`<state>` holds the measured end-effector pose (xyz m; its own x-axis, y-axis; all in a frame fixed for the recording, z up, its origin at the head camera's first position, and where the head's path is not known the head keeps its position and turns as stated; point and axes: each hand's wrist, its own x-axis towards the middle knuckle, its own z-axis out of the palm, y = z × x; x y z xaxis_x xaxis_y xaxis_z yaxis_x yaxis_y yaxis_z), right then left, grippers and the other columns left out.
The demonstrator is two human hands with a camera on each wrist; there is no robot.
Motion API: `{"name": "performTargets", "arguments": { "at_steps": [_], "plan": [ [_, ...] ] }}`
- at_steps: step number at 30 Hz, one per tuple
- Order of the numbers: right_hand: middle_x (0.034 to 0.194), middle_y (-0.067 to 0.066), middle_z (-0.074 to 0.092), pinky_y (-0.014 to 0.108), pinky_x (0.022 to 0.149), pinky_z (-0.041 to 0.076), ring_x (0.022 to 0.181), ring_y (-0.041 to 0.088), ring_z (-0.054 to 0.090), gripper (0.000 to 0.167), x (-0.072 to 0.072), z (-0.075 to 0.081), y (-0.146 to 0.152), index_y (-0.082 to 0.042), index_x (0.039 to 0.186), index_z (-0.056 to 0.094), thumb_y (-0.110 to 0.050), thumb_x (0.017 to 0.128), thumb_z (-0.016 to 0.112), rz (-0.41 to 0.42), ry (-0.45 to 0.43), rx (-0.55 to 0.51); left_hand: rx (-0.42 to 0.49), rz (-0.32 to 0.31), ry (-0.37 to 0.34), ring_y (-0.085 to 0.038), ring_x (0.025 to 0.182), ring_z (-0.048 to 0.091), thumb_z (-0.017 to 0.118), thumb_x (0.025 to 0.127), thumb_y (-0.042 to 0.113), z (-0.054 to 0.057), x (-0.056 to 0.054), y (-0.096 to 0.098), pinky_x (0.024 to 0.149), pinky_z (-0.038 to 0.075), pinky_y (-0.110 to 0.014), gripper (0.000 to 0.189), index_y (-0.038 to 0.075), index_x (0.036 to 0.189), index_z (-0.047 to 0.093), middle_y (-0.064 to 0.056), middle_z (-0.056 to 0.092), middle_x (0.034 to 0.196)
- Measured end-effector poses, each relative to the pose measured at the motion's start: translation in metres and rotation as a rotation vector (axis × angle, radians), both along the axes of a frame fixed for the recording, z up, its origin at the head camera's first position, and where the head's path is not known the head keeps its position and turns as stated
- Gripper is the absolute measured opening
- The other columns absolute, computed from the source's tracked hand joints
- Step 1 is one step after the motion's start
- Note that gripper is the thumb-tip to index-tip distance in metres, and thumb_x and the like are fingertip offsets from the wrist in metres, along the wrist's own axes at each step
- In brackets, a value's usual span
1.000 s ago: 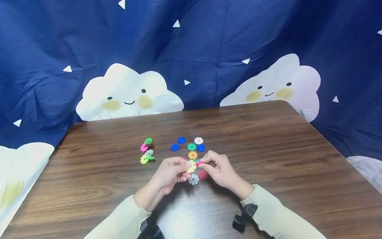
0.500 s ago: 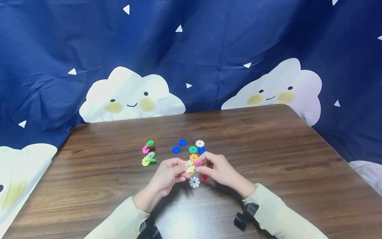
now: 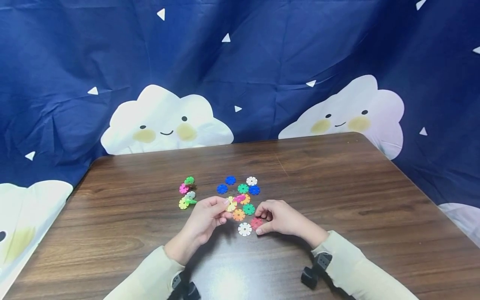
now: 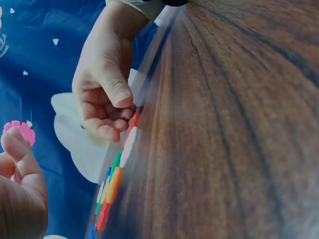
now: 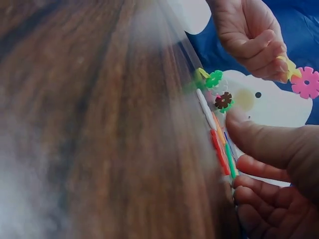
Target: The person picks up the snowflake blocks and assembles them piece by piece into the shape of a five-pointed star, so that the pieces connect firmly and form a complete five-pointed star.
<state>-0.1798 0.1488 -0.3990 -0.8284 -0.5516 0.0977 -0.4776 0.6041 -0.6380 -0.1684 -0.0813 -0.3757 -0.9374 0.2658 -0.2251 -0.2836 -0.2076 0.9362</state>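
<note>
"What worries you from your end?"

"Nearest, the right hand (image 3: pixel 280 217). I see thumb and fingers parted about the red disc (image 3: pixel 256 223), which lies flat on the counter (image 3: pixel 337 187) between them, not gripped. So thin a piece could, I judge, skid off when pinched, knocking the white disc (image 3: pixel 245 229) just beside the thumb."

"And the left?"

"The left hand (image 3: pixel 207 214) pinches the yellow disc (image 3: pixel 231 204), with the pink disc (image 3: pixel 240 198) joined on beyond its fingertips. A bump could twist that pair apart, I suspect, since the pink overhangs unsupported."

"Farther off?"

"The orange disc (image 3: pixel 238 215) and green disc (image 3: pixel 248 209) lie between both sets of fingers; a low sweep might scatter them."

"Do my cameras agree?"

"Not wholly. I get the pink disc almost face-on from the right wrist; the head view foreshortens it. My left wrist view doesn't show the yellow disc at all. Past the left fingers, the right wrist view picks out a brown disc (image 5: pixel 223 100) in the cluster (image 3: pixel 190 195); from the head I barely make it out."
</note>
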Motion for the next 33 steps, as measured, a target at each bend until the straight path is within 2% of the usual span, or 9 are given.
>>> {"name": "performTargets", "arguments": {
  "at_steps": [6,10,24,33],
  "plan": [
    [0.075,-0.006,0.052,0.019,0.063,0.042,0.070,0.006,0.046,0.032,-0.001,0.001,-0.001,-0.013,0.084,0.062,-0.027,0.064,0.084,0.004,0.012,0.058,0.000,0.026,-0.021,-0.007,0.057,0.058,0.053,0.091,0.003,-0.001,0.000,0.004,0.052,0.045,-0.015,0.017,0.009,0.076,0.060,0.001,0.060,0.066],
    [0.072,-0.007,0.051,0.019,0.061,0.041,0.068,0.006,0.045,0.030,-0.002,0.001,-0.002,-0.014,0.082,0.062,-0.027,0.065,0.083,-0.015,0.020,0.055,-0.019,0.014,-0.024,-0.008,0.059,0.058,0.054,0.091,0.004,-0.001,0.000,0.005,0.053,0.046,-0.016,0.014,0.008,0.078,0.060,0.000,0.061,0.067],
    [0.066,-0.007,0.046,0.021,0.057,0.038,0.063,0.008,0.045,0.029,-0.003,0.000,-0.013,-0.014,0.075,0.055,-0.017,0.066,0.082,-0.074,-0.081,0.073,-0.013,-0.013,0.006,-0.007,0.059,0.058,0.055,0.091,0.006,0.000,0.002,0.005,0.053,0.046,-0.015,0.013,0.008,0.079,0.060,0.000,0.061,0.067],
    [0.069,-0.005,0.049,0.022,0.057,0.038,0.066,0.010,0.045,0.029,-0.003,0.002,-0.017,-0.012,0.076,0.054,-0.012,0.064,0.081,-0.081,-0.097,0.045,-0.003,-0.012,0.036,-0.006,0.060,0.058,0.055,0.091,0.005,-0.001,0.001,0.007,0.054,0.046,-0.015,0.011,0.007,0.081,0.059,0.001,0.060,0.066]
  ]
}}
